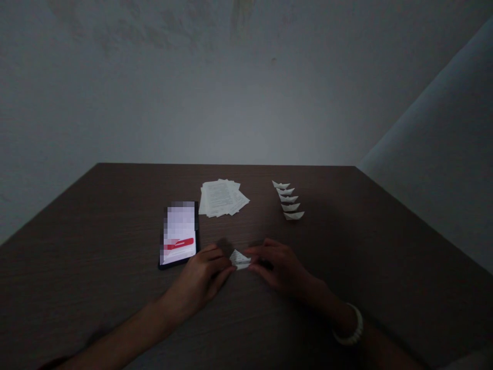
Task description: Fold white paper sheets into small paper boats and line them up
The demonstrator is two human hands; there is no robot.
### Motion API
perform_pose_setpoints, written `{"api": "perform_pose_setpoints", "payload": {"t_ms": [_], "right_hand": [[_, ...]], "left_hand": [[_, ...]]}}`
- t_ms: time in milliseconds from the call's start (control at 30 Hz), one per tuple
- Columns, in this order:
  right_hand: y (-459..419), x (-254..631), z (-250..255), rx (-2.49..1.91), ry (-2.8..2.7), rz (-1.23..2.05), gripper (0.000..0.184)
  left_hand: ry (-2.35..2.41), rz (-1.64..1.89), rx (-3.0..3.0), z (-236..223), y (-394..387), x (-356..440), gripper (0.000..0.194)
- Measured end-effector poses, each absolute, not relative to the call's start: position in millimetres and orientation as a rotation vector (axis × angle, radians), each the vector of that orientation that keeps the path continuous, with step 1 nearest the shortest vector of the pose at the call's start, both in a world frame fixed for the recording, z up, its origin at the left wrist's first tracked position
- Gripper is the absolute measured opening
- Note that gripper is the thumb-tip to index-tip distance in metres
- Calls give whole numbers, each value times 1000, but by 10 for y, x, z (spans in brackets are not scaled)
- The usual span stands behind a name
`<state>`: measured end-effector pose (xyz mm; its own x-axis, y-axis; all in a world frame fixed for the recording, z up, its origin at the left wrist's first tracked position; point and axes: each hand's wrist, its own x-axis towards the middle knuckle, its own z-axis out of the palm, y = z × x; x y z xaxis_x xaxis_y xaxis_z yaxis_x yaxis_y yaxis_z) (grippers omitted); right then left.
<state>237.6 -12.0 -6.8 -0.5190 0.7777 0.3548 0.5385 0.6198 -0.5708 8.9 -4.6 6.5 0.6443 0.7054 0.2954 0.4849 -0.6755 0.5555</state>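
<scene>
Between my two hands is a small folded paper [241,260], white with printed lines, with a pointed peak and a flat band along its lower edge. My left hand [208,268] pinches its left end between thumb and fingers. At the right end, the thumb and fingertips of my right hand [278,264] close on it too. The fingertips cover both ends of the paper. Beyond my right hand, several small folded paper boats [291,199] stand in a row running away from me.
A lit phone [180,234] lies left of my left hand, close to its knuckles. Behind the hands rests a loose stack of printed paper sheets [220,198]. The dark wooden table [115,216] reaches back to a grey wall [246,103]. A pale bracelet [357,326] circles my right wrist.
</scene>
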Motion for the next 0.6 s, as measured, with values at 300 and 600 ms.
{"api": "perform_pose_setpoints", "payload": {"t_ms": [300, 600], "right_hand": [[-53, 2294, -120, -1220, -2156, 585, 35], [-34, 2256, -75, -1296, -2164, 621, 37]], "left_hand": [[1051, 721, 2353, 33, -23, 124, 15], [1055, 760, 2390, -36, -30, 141, 16]]}}
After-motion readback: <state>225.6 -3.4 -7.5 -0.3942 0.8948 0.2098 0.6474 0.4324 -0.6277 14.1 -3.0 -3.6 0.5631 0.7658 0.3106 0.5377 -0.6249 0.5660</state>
